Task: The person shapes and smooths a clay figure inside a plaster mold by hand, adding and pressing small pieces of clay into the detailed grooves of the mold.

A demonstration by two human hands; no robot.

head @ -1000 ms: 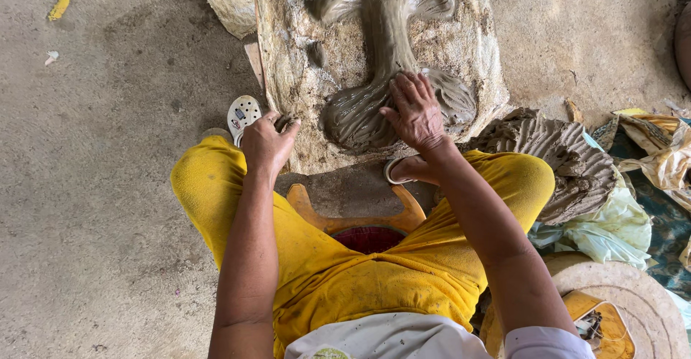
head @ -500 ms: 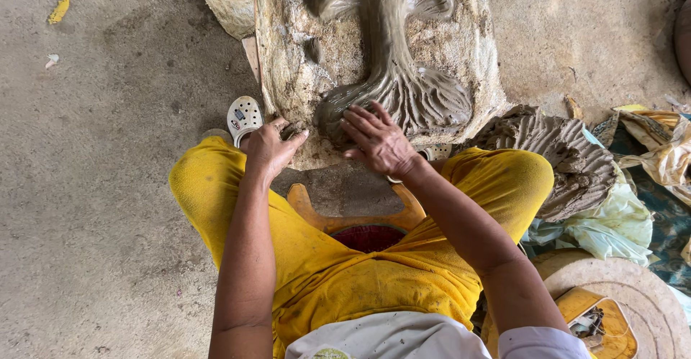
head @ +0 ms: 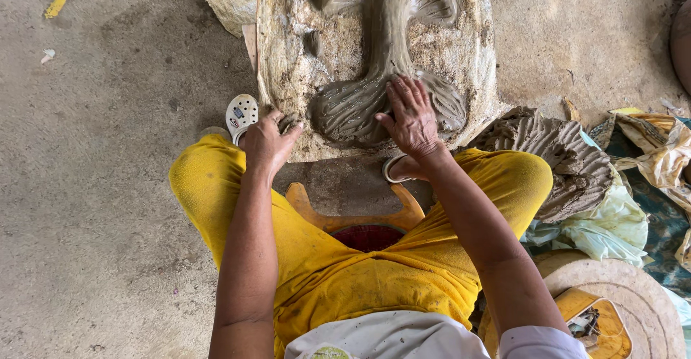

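Clay relief (head: 374, 78), shaped like a ribbed fan on a stalk, lies on a stone-like slab (head: 288, 64) on the floor. Right hand (head: 412, 118) rests open, fingers spread, on its base. Left hand (head: 268, 141) curls at the slab's edge, perhaps pinching clay.

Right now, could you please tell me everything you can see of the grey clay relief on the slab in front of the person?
The clay relief is wet-looking grey clay shaped like a mushroom or tree: a fanned, ribbed cap at the top, a thick stem, and a spreading base scored with finger grooves. It lies flat on a rough, pale, mud-smeared slab on the concrete floor. The right hand presses flat on the base, fingers spread. The left hand rests at the slab's near edge, off the relief.
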